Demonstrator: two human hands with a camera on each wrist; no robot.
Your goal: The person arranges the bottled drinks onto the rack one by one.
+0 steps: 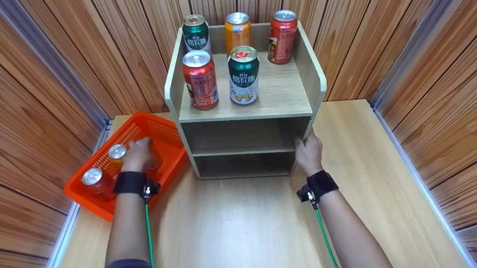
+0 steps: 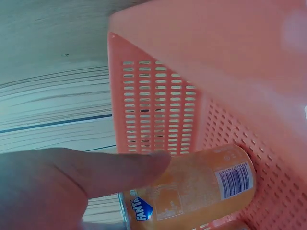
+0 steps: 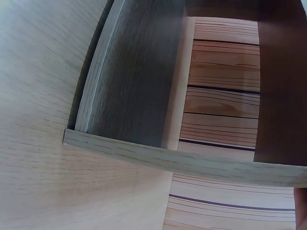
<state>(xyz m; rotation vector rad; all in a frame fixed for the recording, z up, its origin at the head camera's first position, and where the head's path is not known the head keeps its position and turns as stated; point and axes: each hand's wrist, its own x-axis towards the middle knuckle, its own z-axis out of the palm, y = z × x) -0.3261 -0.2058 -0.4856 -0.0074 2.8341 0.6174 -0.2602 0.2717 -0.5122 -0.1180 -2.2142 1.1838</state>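
My left hand (image 1: 139, 155) reaches into an orange plastic basket (image 1: 88, 199) at the table's left and grips an orange Fanta can (image 2: 201, 191) lying there. In the left wrist view one finger (image 2: 105, 172) lies across the can's side. Two more cans (image 1: 117, 154) (image 1: 94, 179) stand in the basket beside that hand. My right hand (image 1: 308, 150) holds the front edge of the right side panel of a wooden shelf unit (image 1: 265, 98). The shelf's two lower compartments look empty.
Several cans stand on the shelf's top: a red one (image 1: 201, 79) and a green one (image 1: 243, 75) in front, then green (image 1: 196, 33), orange (image 1: 237, 29) and red (image 1: 283, 36) behind. Wood-slat walls enclose the table (image 1: 237, 232) on three sides.
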